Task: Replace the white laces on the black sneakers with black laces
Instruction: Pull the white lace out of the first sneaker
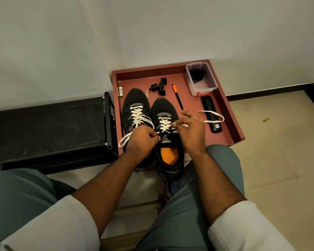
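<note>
Two black sneakers stand side by side on a reddish tray point(233, 124). The left sneaker point(135, 104) is fully laced with a white lace point(138, 116). The right sneaker point(166, 113) shows an orange insole and its white lace point(164, 124) is partly loosened. My left hand point(143, 140) pinches the lace at the right sneaker's tongue. My right hand point(190, 131) pinches the lace on the shoe's right side, and the free end point(214, 117) loops across the tray. Black laces point(198, 74) lie in a clear plastic box point(200, 79) at the tray's back right.
The tray also holds an orange-capped pen point(177, 96), a black clip mount point(160, 86), a long black device point(211, 115) and a white battery point(120, 91). A black bench point(47, 131) stands left of the tray. My knees frame the bottom; tiled floor lies right.
</note>
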